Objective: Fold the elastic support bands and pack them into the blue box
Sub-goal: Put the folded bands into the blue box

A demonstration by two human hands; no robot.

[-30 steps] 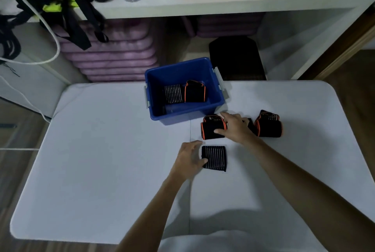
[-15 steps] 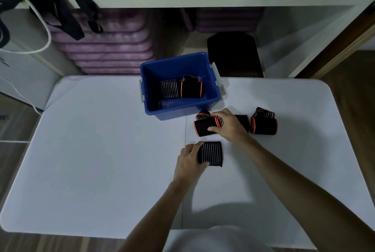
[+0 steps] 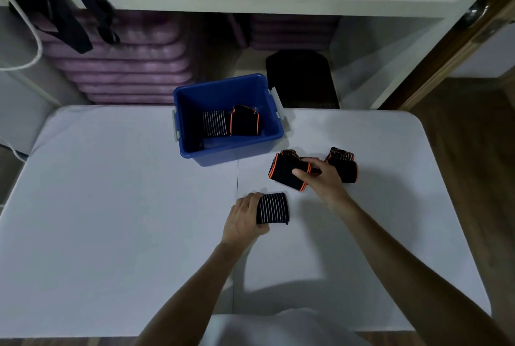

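- My left hand (image 3: 245,219) curls around the striped band (image 3: 273,208), folded on the white table (image 3: 111,206).
- My right hand (image 3: 320,175) pinches the orange-trimmed band (image 3: 287,174), just off the blue box (image 3: 223,150).
- Two folded bands already lie inside; another waits beside my right hand.
- A loose pinch may let a fold spring open during the carry.

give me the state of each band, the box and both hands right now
blue box: open, no lid, two bands inside
striped band: folded, gripped by left hand
orange-trimmed band: folded, pinched by right hand
second orange-trimmed band: lying on table, untouched
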